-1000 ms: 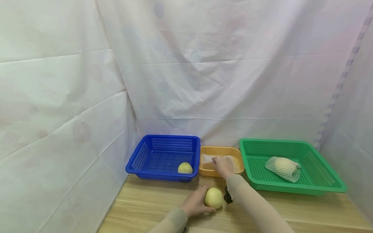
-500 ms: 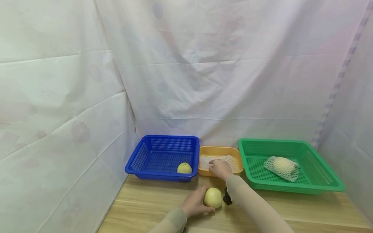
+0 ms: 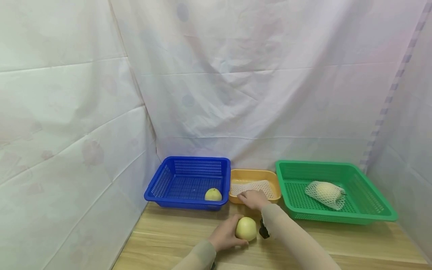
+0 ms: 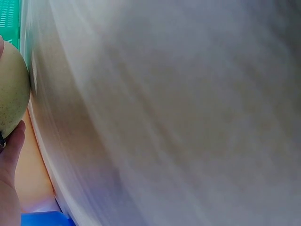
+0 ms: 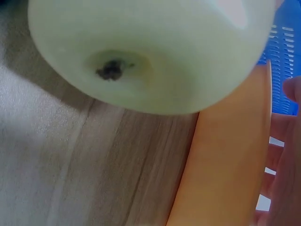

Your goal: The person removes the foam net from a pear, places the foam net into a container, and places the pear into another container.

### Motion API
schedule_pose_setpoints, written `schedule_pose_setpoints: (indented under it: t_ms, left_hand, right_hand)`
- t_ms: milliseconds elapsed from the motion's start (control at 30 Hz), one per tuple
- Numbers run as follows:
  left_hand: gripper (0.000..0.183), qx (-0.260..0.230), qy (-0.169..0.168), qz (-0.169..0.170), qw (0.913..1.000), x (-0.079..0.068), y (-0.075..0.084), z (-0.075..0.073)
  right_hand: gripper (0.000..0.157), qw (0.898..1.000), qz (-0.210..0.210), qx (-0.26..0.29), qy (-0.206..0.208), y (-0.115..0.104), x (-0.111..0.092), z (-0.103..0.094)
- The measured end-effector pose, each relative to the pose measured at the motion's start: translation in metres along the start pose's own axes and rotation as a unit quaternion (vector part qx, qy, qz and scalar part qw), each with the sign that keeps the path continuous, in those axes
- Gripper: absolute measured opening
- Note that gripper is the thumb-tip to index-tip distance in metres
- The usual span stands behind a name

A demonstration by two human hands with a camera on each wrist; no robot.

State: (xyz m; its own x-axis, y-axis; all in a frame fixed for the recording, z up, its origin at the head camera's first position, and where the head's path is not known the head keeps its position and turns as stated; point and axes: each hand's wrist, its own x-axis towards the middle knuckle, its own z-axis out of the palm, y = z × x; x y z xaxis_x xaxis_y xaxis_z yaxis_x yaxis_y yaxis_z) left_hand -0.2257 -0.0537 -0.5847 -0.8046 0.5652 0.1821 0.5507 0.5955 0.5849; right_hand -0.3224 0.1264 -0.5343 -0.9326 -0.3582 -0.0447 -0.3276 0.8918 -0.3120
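Note:
My left hand [image 3: 226,235] grips a round pale-yellow pear [image 3: 246,228] from the left, low over the wooden table [image 3: 168,221]. In the left wrist view the pear [image 4: 13,92] shows speckled skin and a dark stem. My right hand [image 3: 254,200] reaches over the front rim of the small orange-yellow basket [image 3: 254,172], onto a white foam net [image 3: 261,185] lying inside. In the right wrist view its fingers [image 5: 277,155] lie spread behind the basket wall [image 5: 225,160], with the thumb apart. The fingertips are partly hidden; no gripped net shows.
To the left stands a blue basket [image 3: 189,204] with another pear [image 3: 213,194] in its front right corner. On the right, a green basket [image 3: 337,217] holds a pear in a foam net [image 3: 325,193]. White cloth [image 3: 216,93] hangs behind and at the sides.
A foam net end, raised near my right hand earlier, now lies flat in the small basket. The right hand has shifted slightly left and towards me. My left hand keeps the pear in place.

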Motion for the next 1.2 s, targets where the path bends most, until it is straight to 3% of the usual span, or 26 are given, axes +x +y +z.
schedule_pose_setpoints:
  t_ms: [133, 467, 967, 1200]
  left_hand:
    - [0.076, -0.001, -0.003, 0.003, 1.0, 0.001, 0.002, 0.001]
    - [0.076, 0.008, 0.009, 0.022, 0.9997, 0.002, 0.001, 0.001]
    - [0.083, 0.003, 0.002, 0.01, 0.9999, 0.002, 0.002, -0.004]
    - [0.08, 0.003, 0.007, 0.003, 1.0, 0.0, 0.003, -0.005]
  right_hand:
    - [0.046, 1.0, 0.009, 0.008, -0.01, 0.004, -0.002, 0.001]
    - [0.042, 0.999, -0.012, 0.022, 0.025, 0.007, -0.004, -0.009]
    - [0.042, 0.998, -0.03, 0.029, 0.047, 0.004, -0.022, -0.031]
    - [0.045, 0.993, -0.064, 0.004, 0.096, 0.006, -0.041, -0.045]
